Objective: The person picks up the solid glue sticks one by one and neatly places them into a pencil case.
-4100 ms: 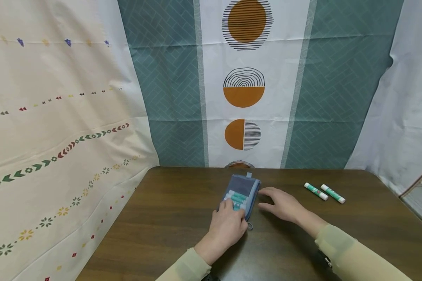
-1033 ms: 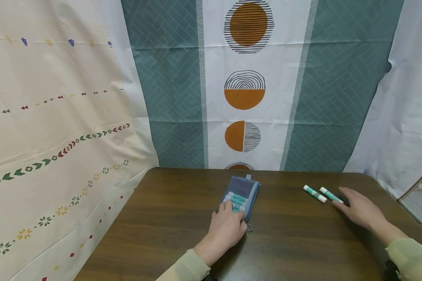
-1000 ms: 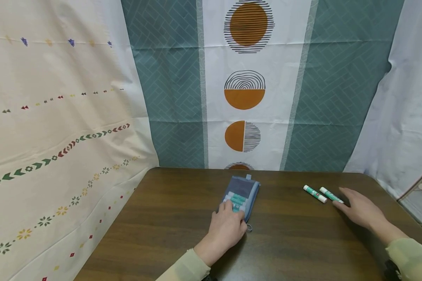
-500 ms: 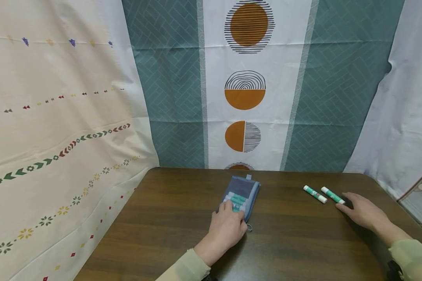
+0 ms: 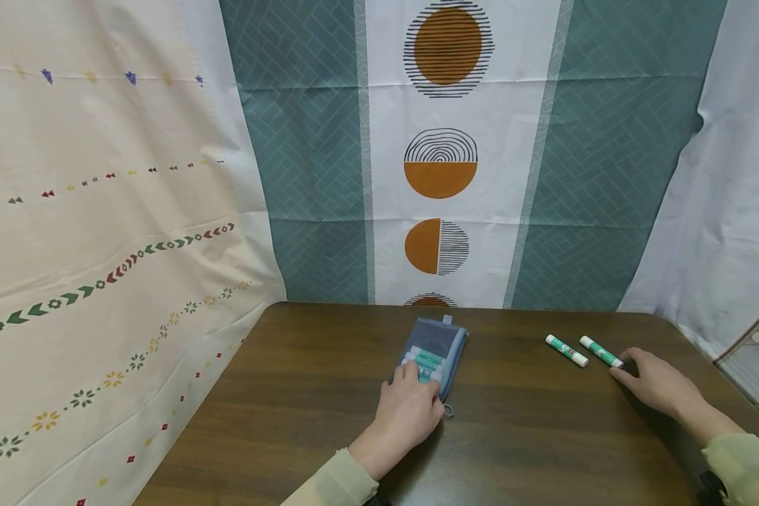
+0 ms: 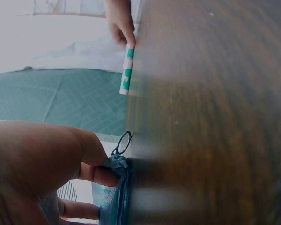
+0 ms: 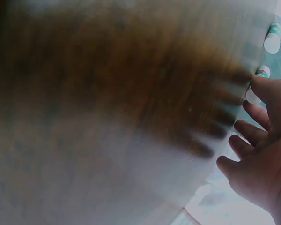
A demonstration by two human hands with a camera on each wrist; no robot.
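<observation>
- While our left hand rests on the near end of the pouch, its fingers curl over the pouch edge and press it down on the table.
- From the left wrist view, we see our thumb and fingers pinching the blue edge of the pouch, next to a small zip ring.
- We can see green and white sticks lying inside the open pouch, just past our fingertips.
- Our right hand lies flat on the table, far to the right of the pouch, with its fingers loose and a little spread.
- It holds nothing, but one fingertip touches the near end of the right stick.
- From the right wrist view, we see that fingertip right at the white cap of the right stick, with the other fingers apart and a little bent.
- A left stick lies just beside the right one, and the two do not touch.
- Both sticks lie on the table, slanted, well apart from the pouch.
- From the left wrist view, the right hand shows far off at the end of a stick.
- Behind the table hangs a curtain with orange circles, and a pale cloth hangs on the left.
</observation>
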